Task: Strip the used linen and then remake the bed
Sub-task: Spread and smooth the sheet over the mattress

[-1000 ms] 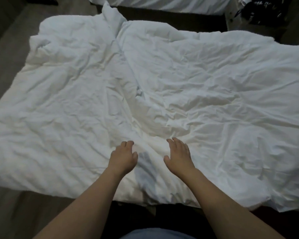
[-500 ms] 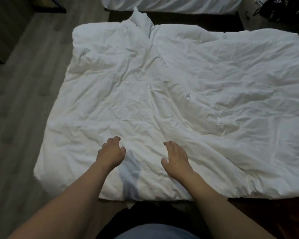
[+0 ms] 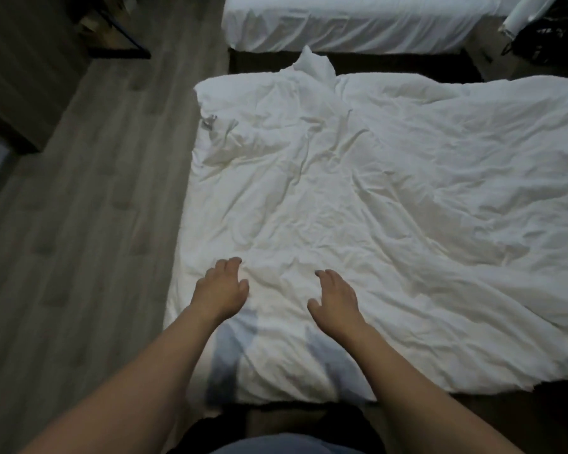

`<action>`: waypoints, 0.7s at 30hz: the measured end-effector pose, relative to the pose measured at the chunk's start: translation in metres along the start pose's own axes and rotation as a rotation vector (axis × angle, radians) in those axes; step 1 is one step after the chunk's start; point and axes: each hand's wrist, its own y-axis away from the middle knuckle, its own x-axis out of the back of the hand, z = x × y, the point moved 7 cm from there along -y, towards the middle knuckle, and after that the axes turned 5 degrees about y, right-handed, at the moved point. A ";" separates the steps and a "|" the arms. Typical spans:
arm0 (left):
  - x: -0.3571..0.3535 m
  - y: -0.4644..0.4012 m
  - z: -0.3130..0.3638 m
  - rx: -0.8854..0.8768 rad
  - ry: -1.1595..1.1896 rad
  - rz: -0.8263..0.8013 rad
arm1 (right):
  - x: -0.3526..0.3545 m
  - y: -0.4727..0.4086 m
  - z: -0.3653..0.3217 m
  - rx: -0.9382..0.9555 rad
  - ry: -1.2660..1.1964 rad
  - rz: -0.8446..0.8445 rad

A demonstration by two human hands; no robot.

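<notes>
The white duvet [image 3: 374, 208], spread rumpled across the bed, looks soft, light and floppy, best gathered at its near-left corner, where the left hand [image 3: 220, 290] and right hand [image 3: 336, 298] rest, fingers relaxed, gripping nothing.

White duvet [image 3: 374, 208] spread flat across bed, heavily wrinkled, far corner bunched upward

hands [image 3: 276, 290] on duvet [image 3: 391, 208] — floor [image 3: 79, 224] left
</notes>
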 end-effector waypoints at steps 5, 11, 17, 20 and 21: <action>0.031 -0.018 -0.073 -0.028 -0.069 -0.115 | -0.039 0.018 -0.068 -0.105 -0.047 -0.001; 0.045 -0.031 -0.100 -0.137 -0.123 -0.156 | -0.066 -0.003 -0.108 -0.189 -0.067 -0.029; 0.064 -0.073 -0.137 -0.309 -0.196 -0.230 | -0.092 -0.034 -0.175 -0.238 -0.139 0.046; 0.076 -0.095 -0.142 -0.506 -0.314 -0.314 | -0.112 -0.036 -0.192 -0.409 -0.222 0.080; 0.080 -0.100 -0.143 -0.583 -0.356 -0.337 | -0.123 -0.031 -0.198 -0.492 -0.266 0.083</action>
